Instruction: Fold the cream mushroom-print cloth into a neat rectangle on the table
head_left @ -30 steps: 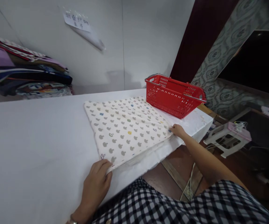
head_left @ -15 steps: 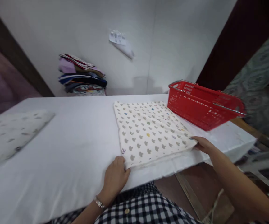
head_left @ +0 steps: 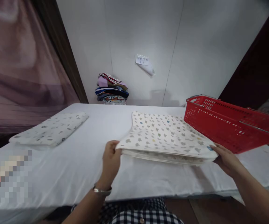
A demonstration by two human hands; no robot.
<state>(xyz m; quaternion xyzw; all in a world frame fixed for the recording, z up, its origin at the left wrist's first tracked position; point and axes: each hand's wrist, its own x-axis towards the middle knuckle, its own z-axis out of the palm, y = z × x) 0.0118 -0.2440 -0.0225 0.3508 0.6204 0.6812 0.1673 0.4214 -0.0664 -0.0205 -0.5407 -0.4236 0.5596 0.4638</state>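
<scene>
The person wears a gingham garment point(head_left: 146, 217) in black, or a very dark navy, and white, its small, even squares meeting in greyish in-between tones, and a round, pale brownish button point(head_left: 141, 220) sits on the front near the bottom edge of the view, its finer detail too small to make out. Above the left forearm's point(head_left: 85, 207) bare length, just below the left hand point(head_left: 111, 160), a shiny silver-coloured metal bracelet point(head_left: 102, 190) circles the wrist, smooth and rounded; the right hand point(head_left: 227, 160) and right forearm point(head_left: 253, 186) are bare.
</scene>
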